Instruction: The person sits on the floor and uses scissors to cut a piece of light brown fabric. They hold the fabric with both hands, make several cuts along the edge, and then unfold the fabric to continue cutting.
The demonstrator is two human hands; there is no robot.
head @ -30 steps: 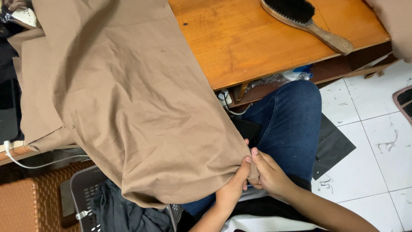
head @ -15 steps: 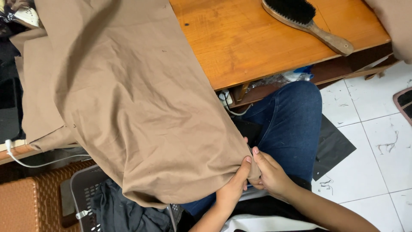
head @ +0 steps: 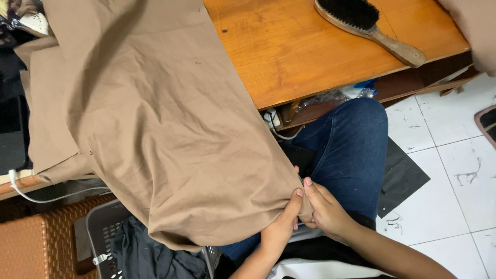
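Nearest to us, our left hand [head: 281, 230] and right hand [head: 325, 212] meet at one corner of the tan cloth [head: 165, 129], above our knee [head: 351, 144]. Both hands are closed tight on that corner: the left thumb and fingers pinch the edge from below, the right fingers press it from the side, and the two hands touch. No gap shows between fingers and fabric.

We judge the hold to be small for so much cloth. Most of the weight hangs off the table edge toward the grey basket [head: 103, 232] below, so a loose pinch could let the corner slide out and the cloth sag into the basket or onto the tiled floor [head: 454, 170]. A hard tug from here could also drag the far part across the table.

Beyond the hands, the cloth runs up and left over the wooden table [head: 299, 57], covering its left part. A white cable [head: 36, 194] trails beneath the cloth's left edge. Farthest off, a brush [head: 369, 26] lies on the bare wood, well apart from the cloth.
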